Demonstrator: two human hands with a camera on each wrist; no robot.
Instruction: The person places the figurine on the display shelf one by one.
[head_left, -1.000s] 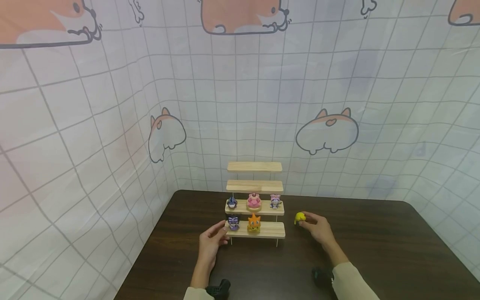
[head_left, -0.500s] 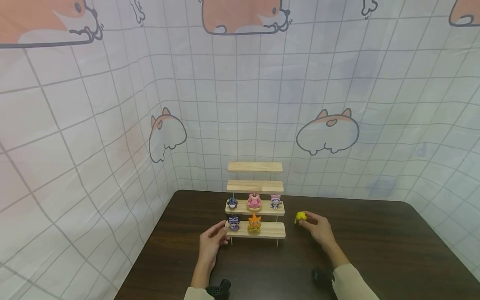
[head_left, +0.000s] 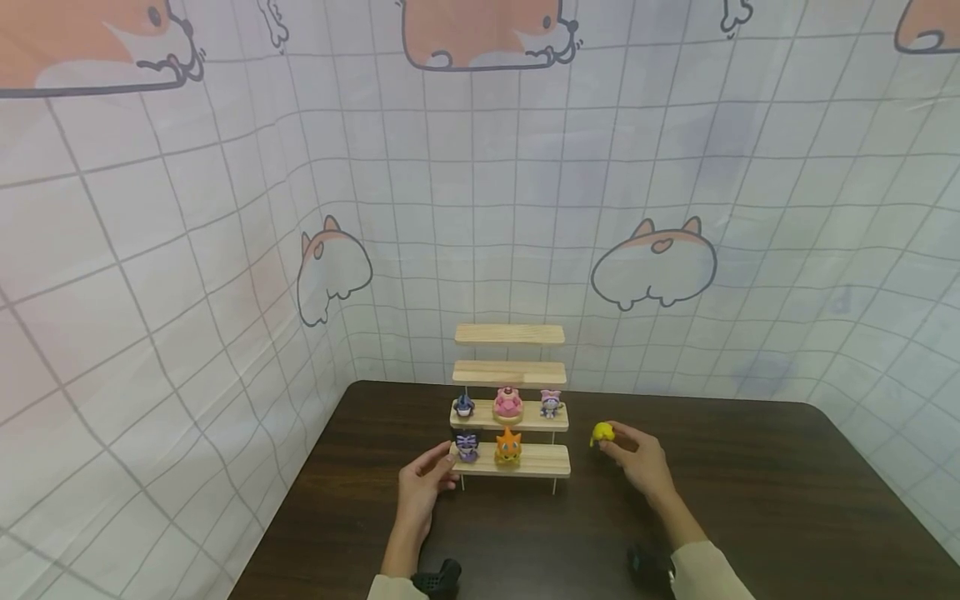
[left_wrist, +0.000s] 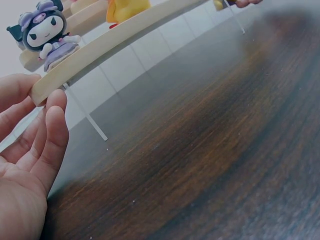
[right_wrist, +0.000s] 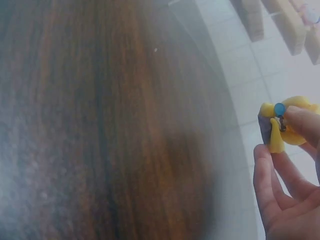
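My left hand [head_left: 418, 492] grips the left end of the lowest board of a stepped wooden display stand [head_left: 543, 460]. In the left wrist view, the thumb and fingers pinch that board end [left_wrist: 42, 92] beside a dark-hooded figurine in a purple dress [left_wrist: 47, 37]. An orange-and-yellow spiky figurine [head_left: 507, 448] stands at the middle of the same board. To the right of the stand, my right hand [head_left: 641, 462] pinches a small yellow figurine [head_left: 602, 432], held apart from the boards. The right wrist view shows this yellow figurine [right_wrist: 276, 142] tipped sideways, with a blue round detail.
On the second board stand a dark blue figurine [head_left: 464, 406], a pink one [head_left: 508, 404] and a lilac-and-pink one [head_left: 551, 404]. Two upper boards rise behind. A dark wooden table [head_left: 750, 483] lies underneath, with a grid-patterned cloth [head_left: 525, 183] around it.
My right hand has shifted very slightly to the right with the yellow figurine. The left hand keeps its grip on the stand, and the figurines on the boards stay put.
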